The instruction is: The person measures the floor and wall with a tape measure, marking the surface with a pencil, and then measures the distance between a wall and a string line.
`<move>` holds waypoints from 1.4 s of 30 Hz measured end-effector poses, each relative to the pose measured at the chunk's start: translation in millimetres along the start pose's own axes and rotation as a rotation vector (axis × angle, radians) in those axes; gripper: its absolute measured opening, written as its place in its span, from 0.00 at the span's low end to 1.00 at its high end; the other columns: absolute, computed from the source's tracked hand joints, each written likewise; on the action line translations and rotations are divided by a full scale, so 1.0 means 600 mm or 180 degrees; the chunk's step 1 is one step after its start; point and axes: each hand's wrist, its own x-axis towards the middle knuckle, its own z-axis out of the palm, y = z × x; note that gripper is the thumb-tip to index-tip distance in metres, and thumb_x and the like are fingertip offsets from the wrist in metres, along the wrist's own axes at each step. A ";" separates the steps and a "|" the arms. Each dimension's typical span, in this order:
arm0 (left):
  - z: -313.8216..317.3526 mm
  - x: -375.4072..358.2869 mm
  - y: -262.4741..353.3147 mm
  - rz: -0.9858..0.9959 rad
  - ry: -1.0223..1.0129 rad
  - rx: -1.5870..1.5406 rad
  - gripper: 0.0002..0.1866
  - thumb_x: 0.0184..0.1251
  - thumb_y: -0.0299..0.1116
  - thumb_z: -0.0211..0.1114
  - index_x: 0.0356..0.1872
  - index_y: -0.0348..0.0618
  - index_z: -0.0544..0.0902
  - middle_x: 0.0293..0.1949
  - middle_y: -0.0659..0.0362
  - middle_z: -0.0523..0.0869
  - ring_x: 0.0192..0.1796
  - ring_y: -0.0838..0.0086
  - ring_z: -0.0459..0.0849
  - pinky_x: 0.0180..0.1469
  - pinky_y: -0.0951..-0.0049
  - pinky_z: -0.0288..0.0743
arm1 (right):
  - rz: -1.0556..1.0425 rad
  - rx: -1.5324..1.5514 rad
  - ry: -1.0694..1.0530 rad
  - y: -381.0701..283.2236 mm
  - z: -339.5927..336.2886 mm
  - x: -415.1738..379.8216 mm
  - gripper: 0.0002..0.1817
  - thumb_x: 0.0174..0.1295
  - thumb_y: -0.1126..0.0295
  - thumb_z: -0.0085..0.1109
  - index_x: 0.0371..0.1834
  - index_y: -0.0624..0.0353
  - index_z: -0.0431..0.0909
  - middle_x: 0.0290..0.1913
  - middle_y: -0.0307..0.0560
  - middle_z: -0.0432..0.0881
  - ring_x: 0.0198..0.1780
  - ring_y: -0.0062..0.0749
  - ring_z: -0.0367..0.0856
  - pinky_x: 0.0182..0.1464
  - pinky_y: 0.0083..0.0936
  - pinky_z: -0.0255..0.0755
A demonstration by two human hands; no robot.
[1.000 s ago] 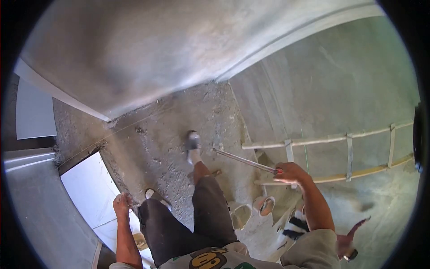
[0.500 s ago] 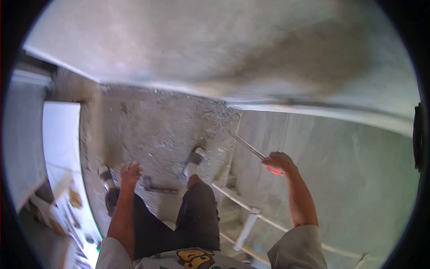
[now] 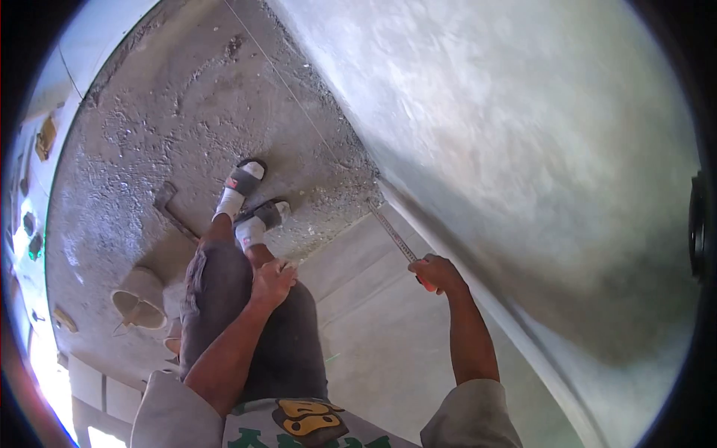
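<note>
My right hand (image 3: 439, 274) is closed round a red tape measure (image 3: 426, 284). Its metal blade (image 3: 393, 235) extends up and left, the far end near the floor's edge at the foot of the plastered wall (image 3: 523, 149). In front of my thighs, my left hand (image 3: 274, 283) has its fingers curled together; whatever it holds, if anything, is too small to tell. Below it are my dark shorts (image 3: 216, 299), and beyond are my feet in socks and dark slides (image 3: 245, 179).
On the rough concrete floor (image 3: 172, 97) lie a hammer-like tool (image 3: 175, 213) and a bucket (image 3: 140, 297). A thin line (image 3: 287, 86) crosses the floor. Right of my legs, a smooth grey surface (image 3: 381, 328) lies beyond the floor's edge.
The view has turned, and my feet now stand close together. My left hand has come nearer to my right one. The bucket has come into view, and the wooden rails have left it.
</note>
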 end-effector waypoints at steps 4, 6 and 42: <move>0.009 0.002 0.035 -0.0633 0.0471 -0.0652 0.17 0.68 0.41 0.57 0.37 0.35 0.83 0.27 0.58 0.85 0.32 0.73 0.85 0.39 0.70 0.77 | 0.0160 -0.0162 0.0025 -0.013 0.023 0.044 0.32 0.53 0.44 0.62 0.52 0.59 0.77 0.37 0.48 0.85 0.38 0.39 0.85 0.32 0.36 0.82; 0.019 0.022 0.076 -0.1162 0.0933 -0.1739 0.16 0.67 0.39 0.58 0.38 0.32 0.82 0.28 0.58 0.85 0.34 0.76 0.85 0.39 0.72 0.77 | 0.0030 -0.0392 -0.0020 -0.016 0.029 0.081 0.32 0.54 0.44 0.61 0.53 0.59 0.76 0.38 0.47 0.85 0.37 0.38 0.85 0.29 0.34 0.82; 0.605 0.285 -0.063 -0.1754 0.0700 -0.4059 0.26 0.68 0.42 0.60 0.52 0.23 0.77 0.37 0.54 0.83 0.41 0.69 0.84 0.49 0.73 0.75 | -0.0353 -0.0245 -0.0141 0.021 0.041 0.245 0.29 0.60 0.49 0.62 0.53 0.62 0.72 0.33 0.43 0.80 0.30 0.23 0.79 0.29 0.23 0.74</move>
